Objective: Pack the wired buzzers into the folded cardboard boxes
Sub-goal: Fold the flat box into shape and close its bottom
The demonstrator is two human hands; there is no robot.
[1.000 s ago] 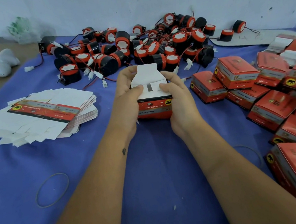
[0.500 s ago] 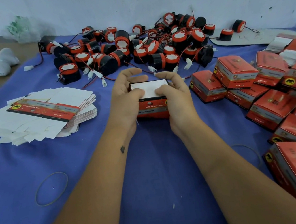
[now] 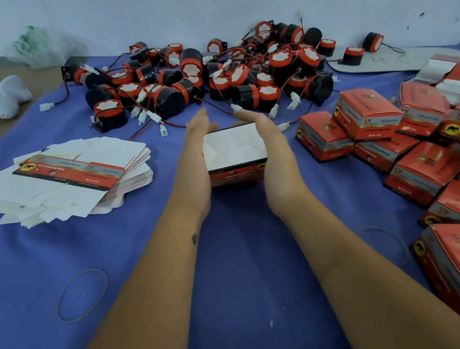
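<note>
Pressing box [image 3: 235, 155] between flat hands [image 3: 274, 149], flaps shut

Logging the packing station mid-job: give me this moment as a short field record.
box in hand: red cardboard box, white flaps folded shut on top
left hand: flat against the box's left side, fingers straight
right hand: flat against its right side
supply: black-and-red wired buzzers heaped behind
blanks: flat box blanks, stacked left
done: closed red boxes, piled right
surface: blue cloth
</note>
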